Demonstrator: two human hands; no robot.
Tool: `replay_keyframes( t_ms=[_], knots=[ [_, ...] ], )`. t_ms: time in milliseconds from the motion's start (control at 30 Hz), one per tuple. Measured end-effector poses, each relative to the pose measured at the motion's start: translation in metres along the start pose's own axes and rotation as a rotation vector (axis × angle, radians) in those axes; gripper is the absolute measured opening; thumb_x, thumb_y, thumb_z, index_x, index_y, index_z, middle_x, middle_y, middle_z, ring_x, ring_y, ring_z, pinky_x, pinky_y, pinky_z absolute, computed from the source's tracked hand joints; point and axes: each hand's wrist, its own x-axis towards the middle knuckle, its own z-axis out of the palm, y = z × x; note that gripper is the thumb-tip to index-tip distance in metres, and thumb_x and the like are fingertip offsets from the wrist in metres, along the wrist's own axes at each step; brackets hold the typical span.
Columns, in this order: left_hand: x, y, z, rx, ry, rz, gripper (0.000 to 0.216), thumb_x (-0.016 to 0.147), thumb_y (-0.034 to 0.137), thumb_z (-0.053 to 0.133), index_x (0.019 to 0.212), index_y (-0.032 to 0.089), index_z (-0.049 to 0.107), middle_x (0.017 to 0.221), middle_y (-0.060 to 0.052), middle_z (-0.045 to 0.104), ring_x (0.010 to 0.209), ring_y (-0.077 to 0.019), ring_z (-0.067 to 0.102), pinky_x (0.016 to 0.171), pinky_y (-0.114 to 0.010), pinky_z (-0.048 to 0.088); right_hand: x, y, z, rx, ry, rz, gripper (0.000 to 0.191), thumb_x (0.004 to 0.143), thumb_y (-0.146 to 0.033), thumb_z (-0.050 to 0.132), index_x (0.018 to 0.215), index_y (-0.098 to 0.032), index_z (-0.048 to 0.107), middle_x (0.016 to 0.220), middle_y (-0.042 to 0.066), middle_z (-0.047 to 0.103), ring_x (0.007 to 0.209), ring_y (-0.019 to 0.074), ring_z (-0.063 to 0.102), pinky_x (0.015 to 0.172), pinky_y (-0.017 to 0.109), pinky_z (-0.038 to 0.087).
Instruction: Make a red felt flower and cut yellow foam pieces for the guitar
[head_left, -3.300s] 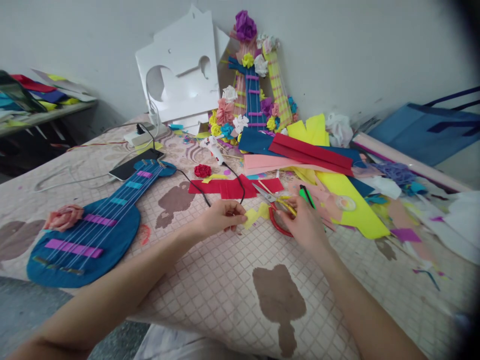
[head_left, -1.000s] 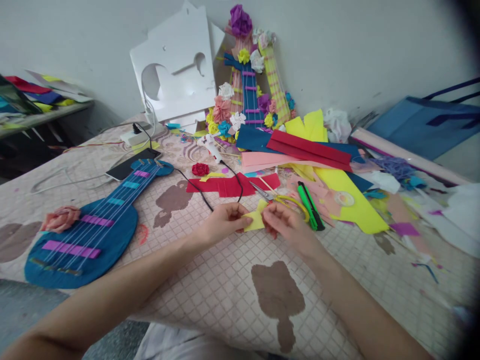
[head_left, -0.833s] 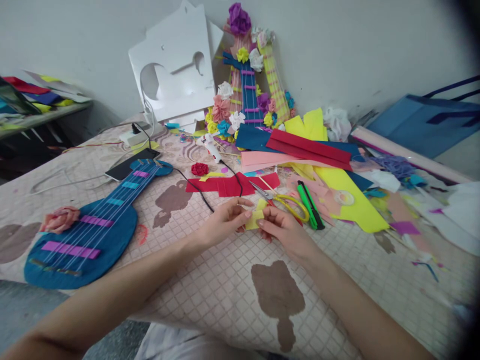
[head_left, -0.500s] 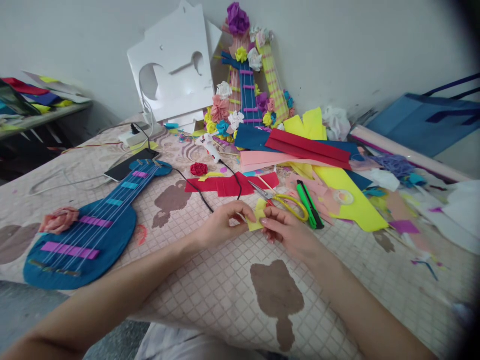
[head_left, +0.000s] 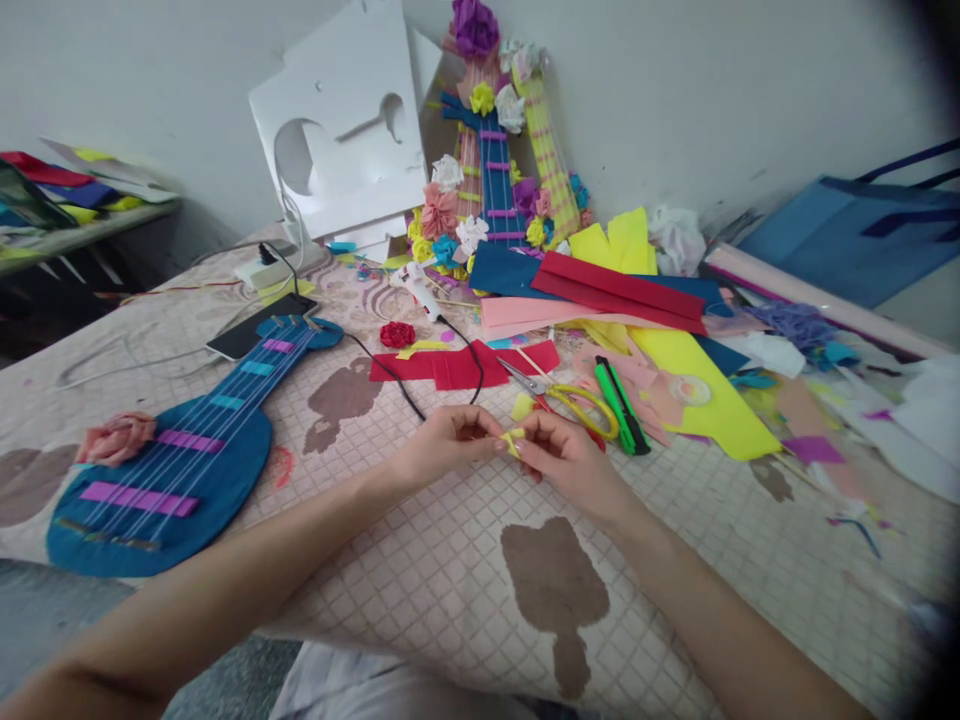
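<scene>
Between my two hands is a small piece of yellow crepe paper (head_left: 513,441), pinched narrow in the middle. My left hand (head_left: 448,445) grips its left end between thumb and fingertips. The other end is in the closed fingers of my right hand (head_left: 566,455). Just behind the fingers a second yellow scrap (head_left: 523,405) lies by the scissors (head_left: 574,400), which have yellow and red handles. A green utility knife (head_left: 621,408) rests to the right of them. Red paper strips (head_left: 469,367) lie beyond my hands, with a red paper rose (head_left: 397,334) behind.
A blue toy guitar (head_left: 180,450) with a pink rose lies at left. The white glue gun (head_left: 417,290) stands behind, its black cord running toward my left hand. Folded coloured papers (head_left: 619,290) and scraps pile at right. Decorated guitars (head_left: 495,180) lean on the wall.
The yellow paper, flat and wider before, is now gathered into a narrow twist between my fingers. Both hands have stayed in about the same place.
</scene>
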Motion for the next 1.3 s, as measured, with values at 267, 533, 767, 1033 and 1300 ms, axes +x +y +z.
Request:
replay_keyframes(
  t_ms=[267,533,767,1033,1300],
  knots=[
    [0.0003,-0.0018,0.0011,-0.053,0.048,0.008,0.032,0.067,0.03,0.078,0.084,0.012,0.057,0.07,0.001,0.059,0.063,-0.0075,0.054,0.058,-0.021,0.039,-0.0023,-0.0046,0.0028,-0.016,0.011,0.011,0.025,0.085,-0.045,0.057,0.081,-0.02,0.057,0.065,-0.004,0.052,0.056,0.01,0.05,0.051,0.024,0.04],
    [0.0008,-0.0021,-0.0001,-0.024,0.041,0.036,0.035,0.068,0.03,0.076,0.091,0.012,0.058,0.07,0.0,0.06,0.064,-0.0082,0.055,0.059,-0.021,0.041,-0.0018,-0.0023,0.0023,-0.022,0.008,0.006,0.023,0.085,-0.043,0.058,0.079,-0.021,0.058,0.066,-0.003,0.052,0.058,0.0102,0.052,0.052,0.024,0.042],
    [-0.0013,0.0009,0.0011,0.097,0.058,0.113,0.029,0.071,0.03,0.073,0.088,0.012,0.058,0.068,0.0,0.059,0.061,-0.0088,0.054,0.057,-0.022,0.042,-0.0017,-0.0026,0.0029,-0.101,0.019,-0.008,0.022,0.085,-0.043,0.057,0.08,-0.021,0.057,0.07,-0.002,0.053,0.062,0.0118,0.05,0.053,0.025,0.041],
    [-0.003,0.0025,0.0022,0.184,0.109,0.144,0.031,0.068,0.03,0.076,0.088,0.012,0.06,0.075,-0.002,0.062,0.066,-0.0099,0.057,0.062,-0.023,0.045,-0.0011,-0.0046,0.0042,-0.19,0.082,-0.028,0.016,0.082,-0.036,0.059,0.076,-0.021,0.056,0.071,-0.002,0.053,0.06,0.0117,0.047,0.055,0.026,0.039],
    [0.0001,0.0,-0.0007,-0.034,0.054,-0.045,0.029,0.064,0.034,0.079,0.074,0.012,0.063,0.068,0.0,0.063,0.06,-0.0076,0.054,0.058,-0.021,0.04,-0.0011,-0.0025,0.0044,-0.129,0.104,-0.041,0.02,0.083,-0.04,0.059,0.077,-0.022,0.056,0.069,-0.002,0.052,0.058,0.0112,0.047,0.054,0.026,0.04]
  ],
)
